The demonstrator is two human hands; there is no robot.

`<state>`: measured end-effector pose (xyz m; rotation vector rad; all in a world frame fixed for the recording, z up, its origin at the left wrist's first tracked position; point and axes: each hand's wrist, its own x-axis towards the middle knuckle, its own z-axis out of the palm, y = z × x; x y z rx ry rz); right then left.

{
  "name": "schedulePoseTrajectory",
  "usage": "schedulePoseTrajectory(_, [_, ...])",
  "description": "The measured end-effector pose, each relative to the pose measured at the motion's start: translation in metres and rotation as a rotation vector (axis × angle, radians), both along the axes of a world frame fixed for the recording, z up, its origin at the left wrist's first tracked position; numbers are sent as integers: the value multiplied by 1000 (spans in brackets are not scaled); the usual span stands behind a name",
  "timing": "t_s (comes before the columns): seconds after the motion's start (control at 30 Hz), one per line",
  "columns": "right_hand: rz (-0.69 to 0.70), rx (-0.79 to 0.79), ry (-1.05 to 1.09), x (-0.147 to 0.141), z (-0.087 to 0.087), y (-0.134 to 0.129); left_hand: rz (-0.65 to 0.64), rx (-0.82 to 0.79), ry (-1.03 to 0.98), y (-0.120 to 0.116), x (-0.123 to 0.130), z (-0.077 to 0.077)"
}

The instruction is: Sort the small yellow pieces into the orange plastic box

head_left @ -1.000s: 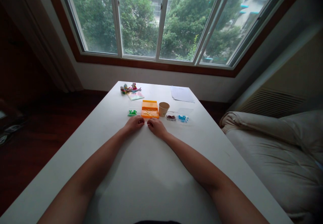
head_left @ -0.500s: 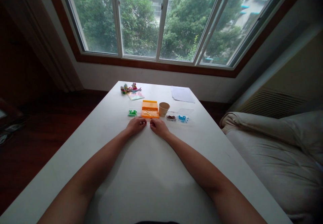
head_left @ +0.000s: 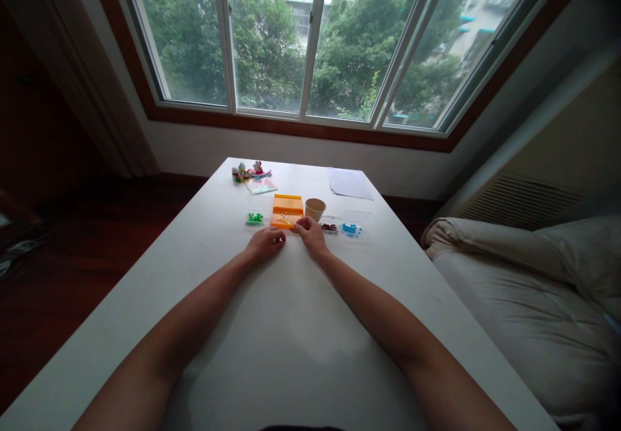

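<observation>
An open orange case (head_left: 288, 203) with small pale pieces in its near half lies in the middle of the group. My right hand (head_left: 310, 233) is at its near right corner, fingers pinched together; anything between them is too small to see. My left hand (head_left: 266, 244) rests on the table in front of the case, fingers curled, their contents hidden. Left of the case is a clear box of green pieces (head_left: 255, 219). A brown paper cup (head_left: 315, 208) stands to the right, partly behind my right hand. Beyond it are dark brown pieces (head_left: 329, 228) and blue pieces (head_left: 351, 229) in clear boxes.
Small colourful figures (head_left: 250, 171) and a patterned card (head_left: 261, 186) lie at the far left of the white table (head_left: 291, 327). White paper sheets (head_left: 350, 183) lie at the far right. A beige sofa (head_left: 524, 301) stands right of the table, and a window is beyond.
My right hand has moved forward and slightly right, from the table to the near edge of the orange case. My left hand has shifted slightly right.
</observation>
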<state>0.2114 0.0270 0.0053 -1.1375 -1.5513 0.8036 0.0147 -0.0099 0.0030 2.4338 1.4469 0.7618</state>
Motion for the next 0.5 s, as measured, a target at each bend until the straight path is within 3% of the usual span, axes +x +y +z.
schedulePoseTrajectory(0.23, [-26, 230, -246, -11, 22, 4, -17, 2, 9, 1, 2, -3])
schedulePoseTrajectory(0.5, [-88, 262, -328, -16, 11, 19, -36, -5, 7, 0, 2, 1])
